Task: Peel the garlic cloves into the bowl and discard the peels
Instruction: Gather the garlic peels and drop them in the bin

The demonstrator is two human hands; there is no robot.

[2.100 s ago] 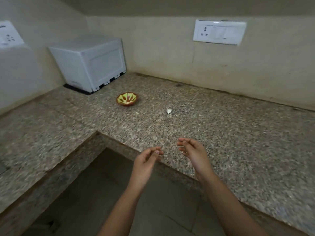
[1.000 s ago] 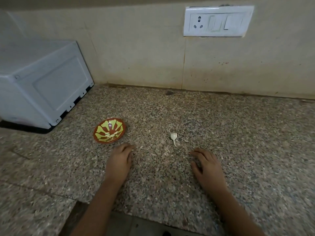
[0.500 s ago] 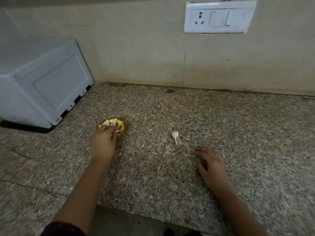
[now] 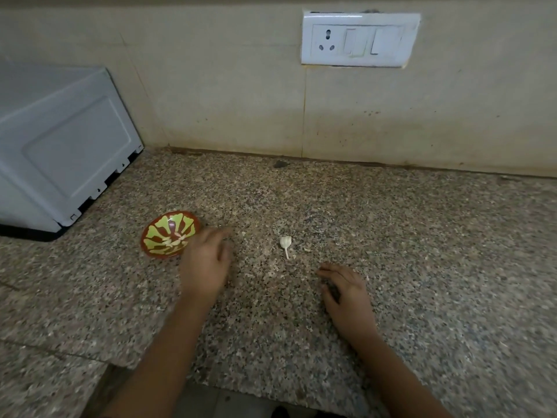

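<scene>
Speckled granite counter (image 4: pixel 422 236), beige wall with a white switch plate (image 4: pixel 360 39), and a white appliance (image 4: pixel 60 146) at ten o'clock. The bowl (image 4: pixel 162 255) sits just at the left hand's (image 4: pixel 206 267) ten o'clock — that hand blurred, fingers loose, gripping nothing. The garlic (image 4: pixel 285 242) lies at the right hand's (image 4: pixel 346 292) eleven o'clock — palm down, relaxed, empty.

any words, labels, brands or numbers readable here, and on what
None can be read.
Switch plate: no lettering shows.
White appliance: plain panel, no label shows.
Bowl: painted pattern only.
</scene>
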